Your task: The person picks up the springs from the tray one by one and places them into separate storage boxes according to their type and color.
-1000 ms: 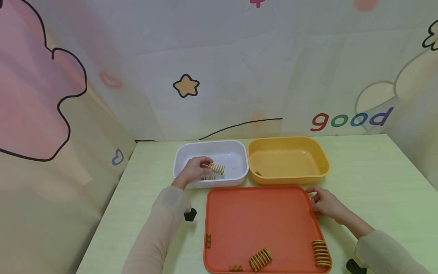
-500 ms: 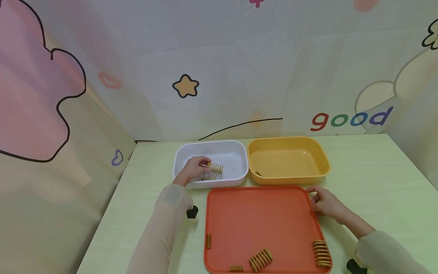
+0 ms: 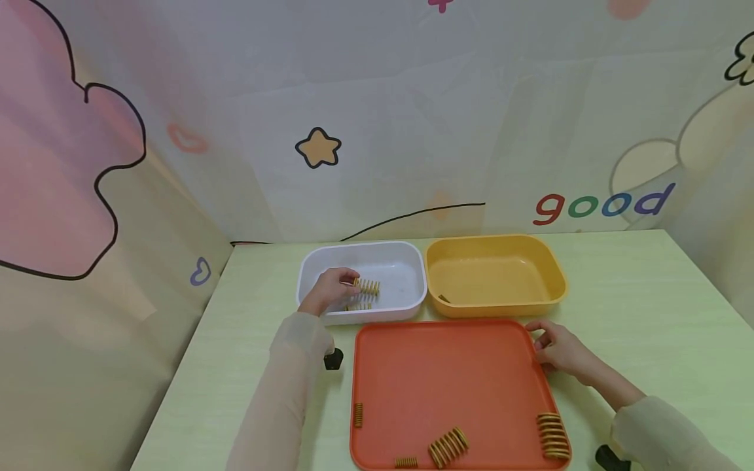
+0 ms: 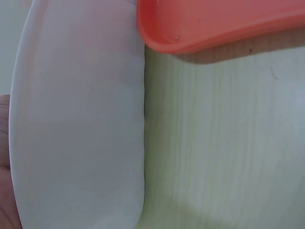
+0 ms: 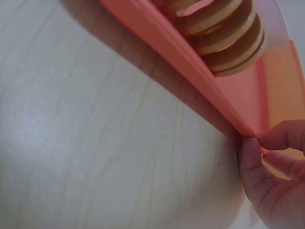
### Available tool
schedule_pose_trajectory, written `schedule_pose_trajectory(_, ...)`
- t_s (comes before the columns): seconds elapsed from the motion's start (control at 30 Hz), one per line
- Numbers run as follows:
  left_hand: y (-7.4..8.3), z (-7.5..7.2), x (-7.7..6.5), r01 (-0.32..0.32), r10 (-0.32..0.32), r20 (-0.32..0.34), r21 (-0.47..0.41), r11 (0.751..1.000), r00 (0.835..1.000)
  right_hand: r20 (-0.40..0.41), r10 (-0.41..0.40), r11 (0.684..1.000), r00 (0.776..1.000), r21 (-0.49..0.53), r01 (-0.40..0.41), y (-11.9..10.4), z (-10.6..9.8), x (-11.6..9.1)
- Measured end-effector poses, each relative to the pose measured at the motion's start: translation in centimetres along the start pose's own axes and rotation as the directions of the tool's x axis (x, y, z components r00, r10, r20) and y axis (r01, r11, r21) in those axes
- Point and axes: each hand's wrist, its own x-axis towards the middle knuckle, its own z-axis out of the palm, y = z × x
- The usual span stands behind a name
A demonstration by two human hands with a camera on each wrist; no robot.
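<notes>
Gripping the tray (image 3: 436, 379) with the right hand (image 3: 563, 353) and, at the white bin (image 3: 400, 313), pinching with the left hand (image 3: 330, 289) one end of a spring (image 3: 370, 286), likely light, springy lengthwise, stiff crosswise, best taken round the middle coils.

The springs (image 3: 449, 447) are golden, the tray (image 3: 444, 376) plain orange-red.
</notes>
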Motion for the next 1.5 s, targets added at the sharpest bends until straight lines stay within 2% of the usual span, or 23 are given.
schedule_pose_trajectory(0.03,0.8,-0.1,-0.5,0.000,0.000,-0.003,-0.006,1.000,1.000,0.000,-0.001,1.000,1.000,0.002,0.001,0.0,0.0,0.0)
schedule_pose_trajectory(0.07,0.7,-0.1,-0.5,0.004,-0.004,-0.003,-0.014,1.000,1.000,0.000,-0.001,1.000,1.000,0.004,0.001,0.0,0.0,0.0)
schedule_pose_trajectory(0.13,-0.5,0.1,0.2,0.013,-0.013,0.001,-0.035,0.999,1.000,0.001,-0.005,1.000,1.000,0.010,0.005,0.0,0.0,0.0)
schedule_pose_trajectory(0.2,-3.2,0.7,1.9,0.016,-0.016,-0.001,-0.036,0.999,1.000,0.002,-0.009,1.000,1.000,0.014,0.009,0.0,0.0,0.0)
schedule_pose_trajectory(0.3,-7.6,1.7,4.7,0.062,-0.062,0.005,-0.009,0.998,0.998,0.001,-0.011,1.000,1.000,0.013,0.011,0.1,0.0,0.0)
schedule_pose_trajectory(0.4,-10.2,2.3,6.4,0.072,-0.072,-0.018,0.029,0.997,0.997,0.000,-0.013,1.000,1.000,0.010,0.013,0.1,0.0,0.0)
schedule_pose_trajectory(0.47,-10.9,2.4,6.8,0.074,-0.073,-0.027,0.039,0.997,0.997,0.000,-0.012,1.000,1.000,0.010,0.012,0.0,0.0,0.0)
schedule_pose_trajectory(0.57,-10.2,2.1,6.4,0.071,-0.069,-0.031,0.050,0.996,0.997,0.002,-0.013,1.000,1.000,0.014,0.013,-0.1,-0.1,0.0)
schedule_pose_trajectory(0.7,-7.4,1.4,4.7,0.103,-0.102,-0.018,0.029,0.994,0.995,0.006,-0.014,1.000,1.000,0.021,0.014,-0.3,-0.1,0.0)
schedule_pose_trajectory(0.8,-3.7,0.6,2.4,0.099,-0.099,-0.021,-0.001,0.995,0.995,0.007,-0.015,1.000,1.000,0.025,0.015,-0.3,-0.1,0.0)
schedule_pose_trajectory(0.83,-1.6,0.1,1.3,0.102,-0.103,-0.012,-0.013,0.995,0.995,0.008,-0.015,1.000,1.000,0.027,0.015,-0.3,-0.1,0.0)
schedule_pose_trajectory(0.9,1.9,-0.8,-1.0,0.042,-0.042,-0.022,-0.030,0.999,0.999,0.010,-0.015,0.999,1.000,0.029,0.015,-0.2,-0.1,0.0)
schedule_pose_trajectory(1.03,11.0,-2.7,-6.5,0.060,-0.060,-0.015,-0.033,0.998,0.998,0.010,-0.012,0.999,1.000,0.031,0.011,-0.1,-0.1,0.0)
schedule_pose_trajectory(1.07,12.5,-2.9,-7.5,0.049,-0.050,-0.026,-0.021,0.999,0.998,0.010,-0.011,1.000,1.000,0.029,0.010,-0.1,-0.1,0.0)
schedule_pose_trajectory(1.13,15.4,-3.4,-9.2,0.102,-0.102,-0.019,-0.010,0.995,0.995,0.009,-0.008,1.000,1.000,0.025,0.008,-0.1,-0.1,0.0)
schedule_pose_trajectory(1.23,16.6,-3.7,-10.3,0.088,-0.088,-0.021,-0.011,0.996,0.996,0.006,-0.007,1.000,1.000,0.017,0.007,0.0,0.0,0.0)
schedule_pose_trajectory(1.33,16.7,-3.9,-10.7,0.057,-0.057,-0.023,-0.023,0.998,0.998,0.004,-0.006,1.000,1.000,0.016,0.006,0.0,0.0,0.0)
schedule_pose_trajectory(1.5,17.0,-4.3,-11.3,0.044,-0.045,-0.027,-0.060,0.997,0.999,0.005,-0.009,1.000,1.000,0.014,0.008,-0.1,0.0,0.0)
